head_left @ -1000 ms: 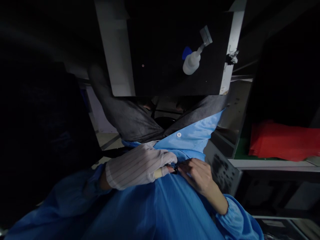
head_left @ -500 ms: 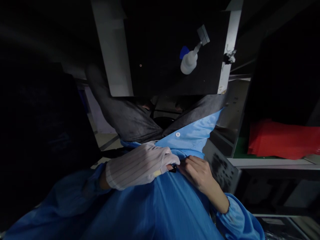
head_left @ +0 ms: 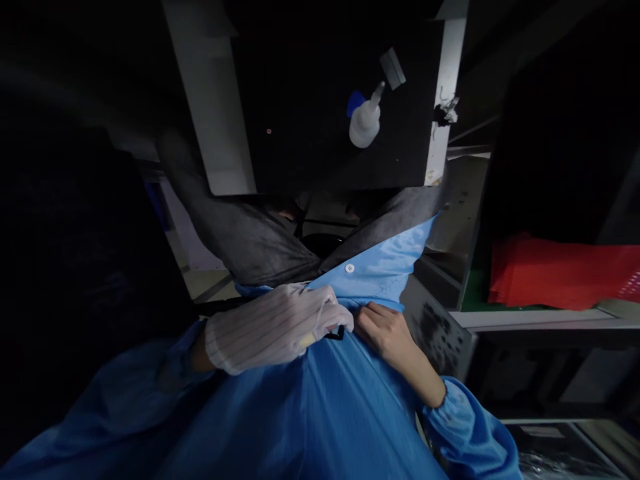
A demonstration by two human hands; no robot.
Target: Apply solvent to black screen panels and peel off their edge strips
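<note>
V. dim here, corners nr. black! Soft light catches the blue coat (head_left: 385,253) and white bottle (head_left: 365,128), w/ mild sheen on the R sleeve (head_left: 467,417); L sleeve (head_left: 133,383) in shadow. Wide-angle stretch at edges, red pile (head_left: 560,273) bit soft, detail nr. the fingers (head_left: 373,317) murky.

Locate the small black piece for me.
In the head view, below centre, the small black piece is at the fingertips of the gloved left hand, just left of the bare right hand, over the blue smock.

Striped glove (head_left: 275,327), blue smock (head_left: 325,420), grey trousers (head_left: 255,247)
</note>
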